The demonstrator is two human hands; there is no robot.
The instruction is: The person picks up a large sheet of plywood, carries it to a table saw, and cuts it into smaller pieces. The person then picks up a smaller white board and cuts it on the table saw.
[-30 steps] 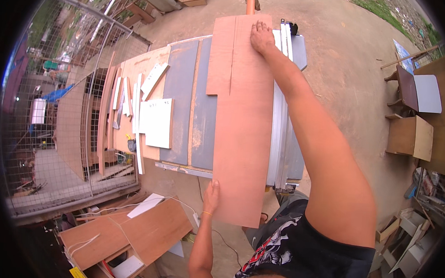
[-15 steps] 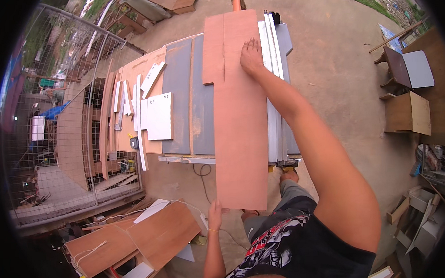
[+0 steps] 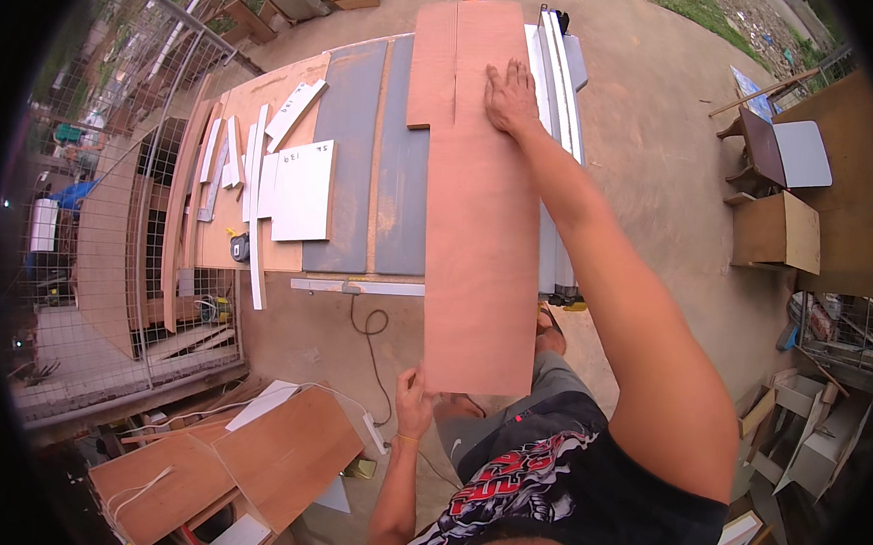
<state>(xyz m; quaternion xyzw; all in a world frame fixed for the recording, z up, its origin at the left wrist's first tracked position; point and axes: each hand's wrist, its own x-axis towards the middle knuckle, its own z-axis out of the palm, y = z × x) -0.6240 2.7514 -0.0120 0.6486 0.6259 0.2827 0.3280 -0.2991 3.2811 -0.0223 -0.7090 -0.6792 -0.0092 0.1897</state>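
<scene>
A long reddish-brown board (image 3: 482,265) lies on the table saw (image 3: 349,152), its near end reaching past the saw's front edge. A thin cut line runs from its far end, parting off a strip (image 3: 432,68) on the left side that ends in a step. My right hand (image 3: 512,99) lies flat on the far part of the board, fingers spread, close to its right edge. At the board's near left corner, my left hand (image 3: 414,403) pinches the edge. The saw blade is hidden.
A pale metal fence (image 3: 563,93) runs along the board's right side. White offcuts (image 3: 303,191) and a tape measure (image 3: 240,247) lie on the left extension. A cable (image 3: 376,319) hangs below the front rail. Brown panels (image 3: 287,451) stand low at left; a wire fence (image 3: 86,257) is beyond.
The whole view has shifted, with the saw and board higher in the picture. The fingers of my right hand are spread wider on the board. My left hand stays at the near corner.
</scene>
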